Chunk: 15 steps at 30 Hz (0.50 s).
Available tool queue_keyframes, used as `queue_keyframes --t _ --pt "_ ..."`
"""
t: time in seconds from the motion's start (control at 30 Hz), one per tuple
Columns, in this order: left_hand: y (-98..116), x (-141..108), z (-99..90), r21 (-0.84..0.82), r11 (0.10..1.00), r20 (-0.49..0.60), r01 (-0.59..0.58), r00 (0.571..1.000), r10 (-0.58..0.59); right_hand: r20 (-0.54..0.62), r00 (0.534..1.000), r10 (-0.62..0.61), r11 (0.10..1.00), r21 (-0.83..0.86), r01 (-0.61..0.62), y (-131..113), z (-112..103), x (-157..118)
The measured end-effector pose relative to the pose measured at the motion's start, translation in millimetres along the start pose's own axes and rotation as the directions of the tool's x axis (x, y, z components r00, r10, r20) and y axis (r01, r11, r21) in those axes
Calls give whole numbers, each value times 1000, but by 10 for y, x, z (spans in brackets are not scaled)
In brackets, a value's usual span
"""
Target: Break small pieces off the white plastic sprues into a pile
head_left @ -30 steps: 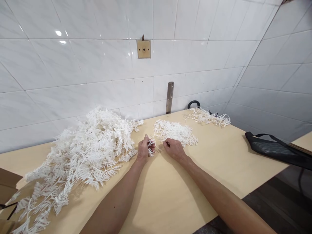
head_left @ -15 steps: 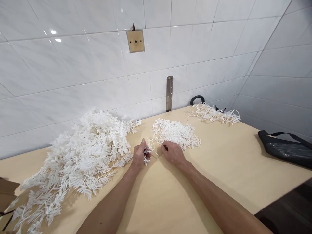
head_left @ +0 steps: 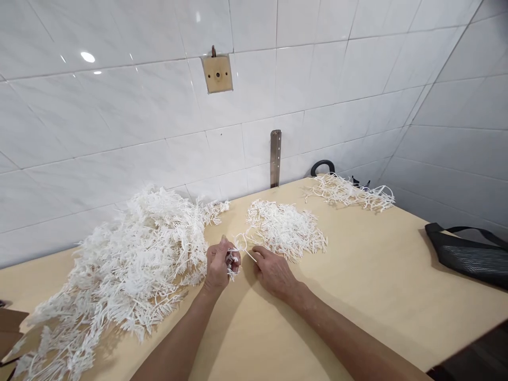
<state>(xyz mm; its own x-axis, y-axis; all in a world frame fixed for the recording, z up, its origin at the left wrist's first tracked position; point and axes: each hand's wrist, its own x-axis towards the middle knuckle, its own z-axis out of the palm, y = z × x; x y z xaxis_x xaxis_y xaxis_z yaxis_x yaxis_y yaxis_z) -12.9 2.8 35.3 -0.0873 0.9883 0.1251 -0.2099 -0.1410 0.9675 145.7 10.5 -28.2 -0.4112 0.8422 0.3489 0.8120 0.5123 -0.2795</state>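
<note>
My left hand [head_left: 220, 266] is closed around a white plastic sprig [head_left: 241, 242], whose thin curled stem and feathery tips stick out past the fingers. Close on its right, my right hand [head_left: 273, 271] pinches at the end of that stem with thumb and forefinger; the grip itself is partly hidden. Just beyond the hands lies a small pile of short white pieces [head_left: 289, 227]. To the left spreads a large heap of feathery white sprigs [head_left: 135, 264].
Bare white stems [head_left: 353, 191] lie at the table's back right, beside a black ring-shaped handle [head_left: 322, 165]. A black bag [head_left: 464, 254] rests at the right edge. Behind the wooden table [head_left: 377, 280] rises a tiled wall with a metal bracket [head_left: 275, 159].
My right hand has come down and now meets the stem's end. My left hand has shifted slightly left and down in view, still gripping the sprig. The camera has tilted slightly.
</note>
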Motion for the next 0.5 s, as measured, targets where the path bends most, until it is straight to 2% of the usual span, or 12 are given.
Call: queue_keyframes --t 0.1,0.17,0.33,0.43,0.5 --pt "100 2 -14 10 999 5 -37 999 37 71 995 -71 997 -21 72 -55 -18 46" --pt "152 25 -52 -2 998 14 -63 998 63 113 991 -65 996 -49 71 -86 -31 97" --pt "297 102 -145 -55 998 -42 -42 998 40 144 974 175 980 -124 -158 -58 -102 257" --pt "337 143 -112 -88 994 -28 61 998 -64 77 948 307 949 -92 -300 90 -146 299" --pt "307 177 -46 -124 985 1 120 993 -121 -18 951 310 950 33 -309 209 -169 278"
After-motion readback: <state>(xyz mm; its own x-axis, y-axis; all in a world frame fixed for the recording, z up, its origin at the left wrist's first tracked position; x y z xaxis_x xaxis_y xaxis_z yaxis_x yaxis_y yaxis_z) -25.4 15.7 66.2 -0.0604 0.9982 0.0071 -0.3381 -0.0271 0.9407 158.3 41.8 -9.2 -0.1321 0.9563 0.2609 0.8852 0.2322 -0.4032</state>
